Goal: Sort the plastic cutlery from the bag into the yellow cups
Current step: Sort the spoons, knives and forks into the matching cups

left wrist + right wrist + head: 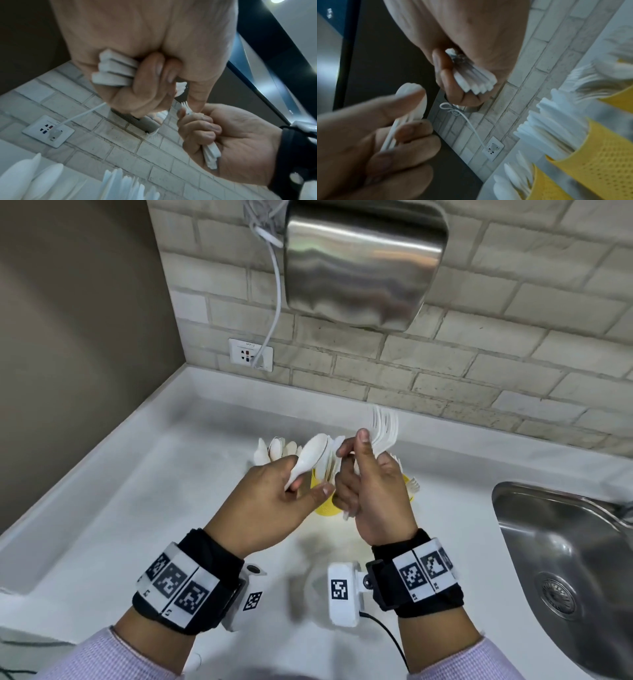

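Over the white counter, my left hand [301, 477] grips a few white plastic spoons [313, 455] by their handles; the handle ends [116, 70] stick out of the fist. My right hand [356, 463] holds a bunch of white forks [385, 428], tines up, and their handle ends [476, 79] fan out below the fingers. Both hands hover close together just above the yellow cups [323, 506], which they mostly hide. The perforated cups [599, 162] hold sorted white cutlery; spoons [274, 450] stand in the left one. No bag is in view.
A steel sink [565, 559] is set into the counter [164, 481] at the right. On the brick wall behind hang a steel hand dryer [363, 261] and a socket [251, 355] with a white cable [278, 302]. A brown side wall closes off the left.
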`<state>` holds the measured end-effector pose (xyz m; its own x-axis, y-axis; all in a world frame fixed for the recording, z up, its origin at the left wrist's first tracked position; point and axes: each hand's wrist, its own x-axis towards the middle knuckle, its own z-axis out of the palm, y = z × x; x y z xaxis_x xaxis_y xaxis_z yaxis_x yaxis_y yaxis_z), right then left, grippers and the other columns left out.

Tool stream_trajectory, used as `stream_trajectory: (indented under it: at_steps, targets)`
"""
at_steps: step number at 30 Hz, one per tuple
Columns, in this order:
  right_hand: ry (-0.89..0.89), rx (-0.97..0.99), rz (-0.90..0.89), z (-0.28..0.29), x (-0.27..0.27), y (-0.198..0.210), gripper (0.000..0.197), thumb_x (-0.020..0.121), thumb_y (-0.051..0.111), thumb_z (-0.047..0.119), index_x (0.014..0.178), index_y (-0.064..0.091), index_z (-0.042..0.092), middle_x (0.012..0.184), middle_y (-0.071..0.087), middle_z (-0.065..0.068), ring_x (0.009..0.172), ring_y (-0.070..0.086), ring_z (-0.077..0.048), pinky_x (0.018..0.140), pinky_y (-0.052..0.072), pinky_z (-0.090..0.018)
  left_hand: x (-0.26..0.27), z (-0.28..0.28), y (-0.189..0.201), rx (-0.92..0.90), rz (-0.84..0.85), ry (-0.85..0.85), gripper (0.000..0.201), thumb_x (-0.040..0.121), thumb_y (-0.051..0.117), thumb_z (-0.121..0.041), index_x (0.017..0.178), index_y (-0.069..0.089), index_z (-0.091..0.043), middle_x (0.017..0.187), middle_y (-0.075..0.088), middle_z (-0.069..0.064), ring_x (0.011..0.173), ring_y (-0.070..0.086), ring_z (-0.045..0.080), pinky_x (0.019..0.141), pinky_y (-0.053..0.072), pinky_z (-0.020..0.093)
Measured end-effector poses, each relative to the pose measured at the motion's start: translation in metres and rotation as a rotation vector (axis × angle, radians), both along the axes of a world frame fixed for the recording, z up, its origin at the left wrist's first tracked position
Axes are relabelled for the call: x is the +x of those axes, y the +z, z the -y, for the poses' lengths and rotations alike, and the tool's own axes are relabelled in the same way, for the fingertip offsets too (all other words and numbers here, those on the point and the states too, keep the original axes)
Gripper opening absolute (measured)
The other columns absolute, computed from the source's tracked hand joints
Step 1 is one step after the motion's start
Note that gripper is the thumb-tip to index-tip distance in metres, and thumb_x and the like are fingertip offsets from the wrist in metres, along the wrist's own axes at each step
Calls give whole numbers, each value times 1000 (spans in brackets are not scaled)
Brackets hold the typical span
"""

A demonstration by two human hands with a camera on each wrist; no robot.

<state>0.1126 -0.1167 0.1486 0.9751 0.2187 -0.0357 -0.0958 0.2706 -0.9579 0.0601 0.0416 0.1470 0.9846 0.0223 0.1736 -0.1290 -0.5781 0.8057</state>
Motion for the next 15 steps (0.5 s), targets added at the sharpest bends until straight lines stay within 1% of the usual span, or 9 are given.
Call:
stream_trajectory:
  at_steps: [1,2,4,5,7,9,11,13,15]
  targets:
    - [8,-80,36,2,-4,-2,51,93,58,59,87,61,8,46,27,4,38,23,-13,46,21,-26,-1,2,-2,4,-18,-26,42,91,67,-42,76,42,-13,60,38,-8,55,39,12,54,34,21]
    - [17,-143,78,3,-8,-4,49,92,63,58,88,63,9,46,30,5,38,24,-14,46,22,-25,-1,4,-4,15,-37,-51,36,91,64,-43,82,47,-11,63,40,-7,57,41,13,56,38,26]
    - [19,-208,155,4,-18,-6,28,94,66,41,78,63,19,45,33,9,39,25,-13,47,24,-25,-2,8,-8,26,-76,-87,32,90,56,-40,89,49,-8,67,41,-3,62,44,20,62,44,40]
    - [-13,-244,179,6,-21,-7,29,96,65,32,68,60,25,45,34,10,39,27,-13,48,26,-25,-3,11,-10,7,-98,-102,30,92,55,-36,87,46,-8,67,40,-2,63,42,22,63,42,42]
    - [-111,-345,204,12,-23,-10,49,99,65,17,53,53,28,45,37,13,39,33,-10,49,31,-24,-6,16,-12,-65,-150,-136,29,99,52,-31,86,40,-7,70,39,6,66,38,24,64,39,42]
    - [-191,-434,270,19,-27,-11,60,98,66,14,44,45,28,42,36,14,40,32,-5,49,31,-23,-10,22,-14,-131,-165,-188,28,105,48,-26,86,37,-8,73,38,9,70,36,27,66,38,43]
    - [-227,-496,361,23,-31,-11,63,97,67,14,43,39,28,40,34,14,39,33,-5,49,28,-19,-14,28,-16,-148,-115,-209,29,107,48,-23,84,36,-9,74,35,8,70,36,25,67,37,40]
    - [-237,-558,426,30,-30,-16,60,97,68,13,48,38,30,41,39,15,41,40,-4,51,29,-15,-13,34,-25,-75,21,-199,27,105,54,-22,82,41,-15,76,38,-4,72,39,14,68,36,27]
    - [-220,-600,504,30,-29,-14,48,97,67,17,57,43,28,46,42,14,48,42,-4,56,33,-20,-13,29,-27,-2,135,-157,17,100,64,-22,88,53,-22,84,47,-10,81,49,8,73,38,17]
